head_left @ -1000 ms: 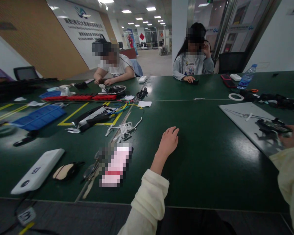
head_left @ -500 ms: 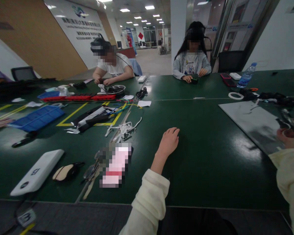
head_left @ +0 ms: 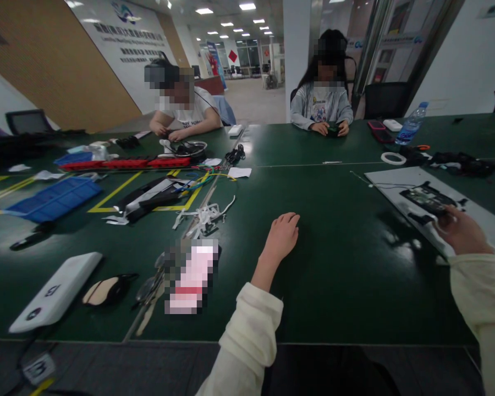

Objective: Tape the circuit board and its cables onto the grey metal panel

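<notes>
Over the grey-white board (head_left: 390, 179) at the right, my right hand (head_left: 464, 232) grips a flat black frame with an exposed circuit board (head_left: 429, 198). A thin cable trails from it to the left, and black tabs stick out at its sides. My fingers hold its near edge; the thumb is partly hidden. My left hand (head_left: 282, 236) rests palm down on the green table (head_left: 334, 286), fingers forward and slightly bent, with nothing visible in it. Left of it lie a phone (head_left: 193, 278) with a blurred screen and a tangle of white strips (head_left: 208, 220).
A white power bank (head_left: 55, 291), a beige-and-black mouse-like object (head_left: 106, 290) and a blue tray (head_left: 55, 197) lie left. A tape roll (head_left: 393, 158) and water bottle (head_left: 412, 124) stand beyond the board. Two people sit across the table.
My right hand has moved left and inward over the board, bringing the black circuit-board frame fully into view, now turned flatter. My left hand stays on the table. The view has shifted slightly.
</notes>
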{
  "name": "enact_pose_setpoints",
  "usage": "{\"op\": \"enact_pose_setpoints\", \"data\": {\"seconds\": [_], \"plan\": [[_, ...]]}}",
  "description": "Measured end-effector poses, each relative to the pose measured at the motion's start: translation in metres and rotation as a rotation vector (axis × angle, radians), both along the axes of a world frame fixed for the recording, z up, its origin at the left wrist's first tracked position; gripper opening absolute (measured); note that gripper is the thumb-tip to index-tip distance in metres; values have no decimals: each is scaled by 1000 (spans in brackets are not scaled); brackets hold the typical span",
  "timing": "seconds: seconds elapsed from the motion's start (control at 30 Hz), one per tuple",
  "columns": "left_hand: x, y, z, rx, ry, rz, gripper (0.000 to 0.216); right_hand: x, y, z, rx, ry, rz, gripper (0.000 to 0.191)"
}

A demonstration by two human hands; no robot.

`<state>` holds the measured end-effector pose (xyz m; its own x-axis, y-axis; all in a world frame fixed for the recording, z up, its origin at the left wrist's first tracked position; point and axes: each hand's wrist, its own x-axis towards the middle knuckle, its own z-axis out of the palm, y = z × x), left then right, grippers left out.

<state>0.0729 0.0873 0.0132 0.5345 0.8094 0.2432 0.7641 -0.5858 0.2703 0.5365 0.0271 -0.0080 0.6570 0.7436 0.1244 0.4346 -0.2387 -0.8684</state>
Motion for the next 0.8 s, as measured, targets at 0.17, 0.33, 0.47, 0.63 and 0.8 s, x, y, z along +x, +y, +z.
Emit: {"op": "enact_pose_setpoints", "data": {"seconds": [0.17, 0.33, 0.47, 0.63, 0.8], "plan": [[3, -3, 6, 75, -88, 47, 39, -92, 14, 0, -57, 752, 101, 17], [9, -3, 11, 146, -164, 50, 37, -180, 21, -4, -146, 927, 466, 28], [14, -5, 9, 111, -126, 10, 42, -223, 25, -6, -268, 867, 747, 33], [18, -11, -1, -5, 17, -22, 54, -234, 37, -4, -413, 565, 873, 39], [20, -11, -9, -69, 75, 22, 61, -205, 49, 5, -532, 228, 923, 41]]}}
